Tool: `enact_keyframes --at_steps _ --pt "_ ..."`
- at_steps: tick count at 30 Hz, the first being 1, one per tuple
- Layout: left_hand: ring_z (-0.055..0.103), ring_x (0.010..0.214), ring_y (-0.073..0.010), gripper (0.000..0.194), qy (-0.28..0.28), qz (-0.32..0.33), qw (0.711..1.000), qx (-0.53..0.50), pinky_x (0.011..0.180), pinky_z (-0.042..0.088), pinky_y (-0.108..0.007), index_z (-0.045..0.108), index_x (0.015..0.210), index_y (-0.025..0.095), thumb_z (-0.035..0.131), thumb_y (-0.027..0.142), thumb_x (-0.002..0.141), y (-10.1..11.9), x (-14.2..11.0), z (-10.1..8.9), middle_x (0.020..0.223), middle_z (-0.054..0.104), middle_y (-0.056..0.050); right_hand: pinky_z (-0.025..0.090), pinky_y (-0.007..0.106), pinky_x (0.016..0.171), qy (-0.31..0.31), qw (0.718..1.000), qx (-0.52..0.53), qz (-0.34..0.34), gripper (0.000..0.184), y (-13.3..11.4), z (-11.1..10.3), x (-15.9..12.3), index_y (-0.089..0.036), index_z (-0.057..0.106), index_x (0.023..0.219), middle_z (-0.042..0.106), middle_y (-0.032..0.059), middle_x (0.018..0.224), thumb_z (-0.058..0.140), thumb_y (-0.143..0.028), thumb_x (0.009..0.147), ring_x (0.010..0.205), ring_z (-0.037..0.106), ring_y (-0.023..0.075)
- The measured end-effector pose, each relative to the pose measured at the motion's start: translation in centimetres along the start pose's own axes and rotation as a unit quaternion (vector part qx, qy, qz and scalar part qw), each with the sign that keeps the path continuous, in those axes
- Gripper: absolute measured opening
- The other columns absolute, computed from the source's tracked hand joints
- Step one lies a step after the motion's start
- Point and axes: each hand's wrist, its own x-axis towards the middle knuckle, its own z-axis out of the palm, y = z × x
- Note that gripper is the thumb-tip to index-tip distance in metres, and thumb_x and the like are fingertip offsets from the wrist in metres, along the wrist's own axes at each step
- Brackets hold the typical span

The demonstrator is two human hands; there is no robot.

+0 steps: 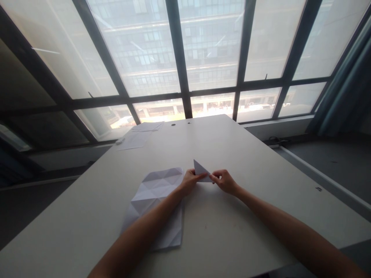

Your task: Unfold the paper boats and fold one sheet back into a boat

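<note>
A small folded paper triangle point(201, 169) is held between my two hands above the white table point(249, 162). My left hand point(190, 180) is closed on its left side, thumb lying across the front. The fingers of my right hand point(224, 180) pinch its right corner. One point of the triangle stands up between the hands. Beneath my left forearm lies a larger creased sheet of paper point(162, 189), crossed by diagonal and straight fold lines; the forearm hides part of it.
Several flat paper sheets point(135, 139) rest at the table's far left, with a small whitish item point(119, 141) beside them. A small dark round spot point(173, 124) shows near the far edge. Tall framed windows point(211, 46) rise behind the table, and a curtain point(342, 85) hangs at right.
</note>
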Motion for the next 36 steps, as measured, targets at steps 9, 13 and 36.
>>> enact_keyframes --at_steps 9,13,36 --pt "0.067 0.073 -0.0206 0.032 0.079 0.024 0.992 -0.100 0.076 0.052 -0.032 0.075 0.082 0.010 0.086 0.032 0.063 -0.1 0.3 0.0 0.084 0.074 -0.010 0.026 0.024 0.049 0.022 1.000 0.010 0.003 0.037 0.2 0.4 0.3 -0.015 0.065 0.064 0.045 -0.0037 0.051 0.053 -0.040 0.088 0.049 0.037 0.0101" --pt "0.068 0.075 -0.0205 0.034 0.113 0.030 0.985 -0.123 0.078 0.052 -0.033 0.075 0.084 0.010 0.087 0.031 0.060 0.2 0.3 0.1 0.087 0.075 -0.010 0.026 0.024 0.049 0.027 1.000 0.002 -0.001 0.035 0.4 0.4 0.3 -0.015 0.065 0.066 0.045 -0.0038 0.051 0.053 -0.039 0.088 0.050 0.037 0.0102" --pt "0.066 0.070 -0.0180 0.037 0.052 -0.011 0.997 -0.052 0.066 0.050 -0.028 0.073 0.088 0.011 0.088 0.032 0.060 0.4 -0.2 0.4 0.085 0.074 -0.010 0.023 0.023 0.050 -0.051 0.998 -0.020 -0.022 0.039 -0.2 0.0 -0.2 -0.017 0.047 0.055 0.035 -0.0040 0.055 0.051 -0.038 0.087 0.054 0.031 0.0092"
